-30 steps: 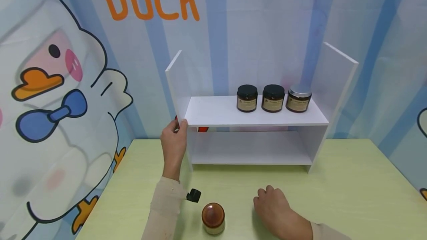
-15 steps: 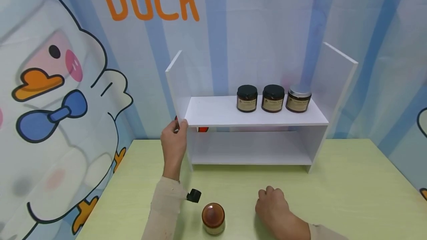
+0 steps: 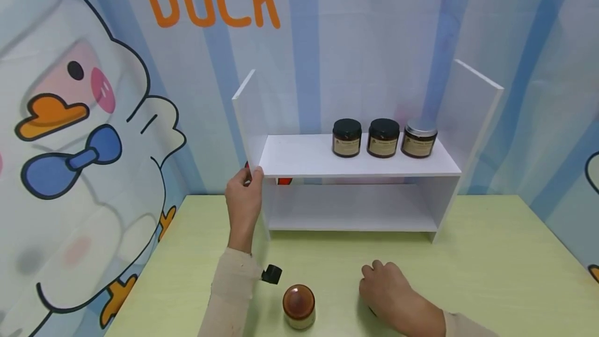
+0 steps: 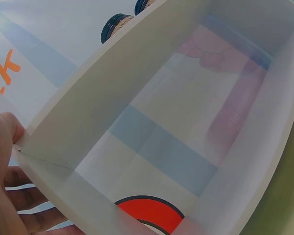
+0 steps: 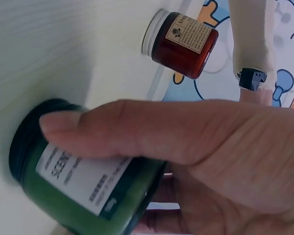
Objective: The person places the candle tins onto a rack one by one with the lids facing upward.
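My left hand [image 3: 244, 199] grips the left side panel of a white shelf unit [image 3: 359, 169] at the middle board's height. The left wrist view shows its thumb on the near side and its fingers behind the panel [image 4: 44, 171]. On the table's right half, my right hand [image 3: 388, 293] holds a green jar [image 5: 83, 186], dark lid toward the table; the hand hides most of it in the head view. Between my arms an amber jar [image 3: 299, 307] stands upside down, its pale lid [image 5: 155, 32] on the table.
On the middle board stand two black-lidded jars [image 3: 347, 138] and a silver-lidded jar [image 3: 419, 139], toward the right panel. A small black device [image 3: 271, 274] sits at my left sleeve. Behind the pale green table [image 3: 510, 264] hangs a printed duck backdrop [image 3: 374, 30].
My right hand has shifted slightly to the right over the table. The left hand keeps its hold on the panel, and the jars have not moved.
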Tool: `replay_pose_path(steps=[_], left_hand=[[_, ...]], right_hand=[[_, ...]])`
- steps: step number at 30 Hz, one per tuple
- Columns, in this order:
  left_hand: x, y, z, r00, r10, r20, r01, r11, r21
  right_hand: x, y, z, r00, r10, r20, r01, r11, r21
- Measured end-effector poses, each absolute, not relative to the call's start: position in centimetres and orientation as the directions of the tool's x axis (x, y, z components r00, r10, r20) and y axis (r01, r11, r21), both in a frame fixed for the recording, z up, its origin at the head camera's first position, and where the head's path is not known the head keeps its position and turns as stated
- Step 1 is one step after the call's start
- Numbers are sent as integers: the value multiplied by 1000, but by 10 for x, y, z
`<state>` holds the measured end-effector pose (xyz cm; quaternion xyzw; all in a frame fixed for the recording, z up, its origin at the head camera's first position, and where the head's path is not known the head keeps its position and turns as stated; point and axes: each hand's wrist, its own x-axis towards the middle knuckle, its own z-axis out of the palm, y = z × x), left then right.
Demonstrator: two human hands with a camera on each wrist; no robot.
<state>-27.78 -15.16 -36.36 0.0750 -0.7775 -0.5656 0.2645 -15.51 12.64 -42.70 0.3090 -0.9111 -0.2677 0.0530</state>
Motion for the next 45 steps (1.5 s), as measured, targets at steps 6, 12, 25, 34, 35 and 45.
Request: replay_pose_path(steps=[6,12,25,34,35,45], left_hand=[[-277,-152,-363,-853,-414,318,178,342,923],[-277,-151,-363,-855,-419,306,166,338,926],[-277,-151,-362,-853,-422,306,164,340,926],[-276,-150,-362,-850,-425,312,170,340,925],[-276,-150,-362,-850,-425,310,169,337,926],[-276,-150,-361,-857,-424,293,158,324,933]], right_hand=[[-155,131,-424,-769,-637,-44,-577,664,475],[-158,137,-417,-751,-656,-75,-630,677,380],[-161,153,-419,-755,-656,-16,-652,747,134],[-159,158,-422,-809,-588,15,-588,809,-5],[-159,158,-423,-813,-581,18,-582,813,-21],[-157,162,-428,-835,-550,16,-544,822,-166]])
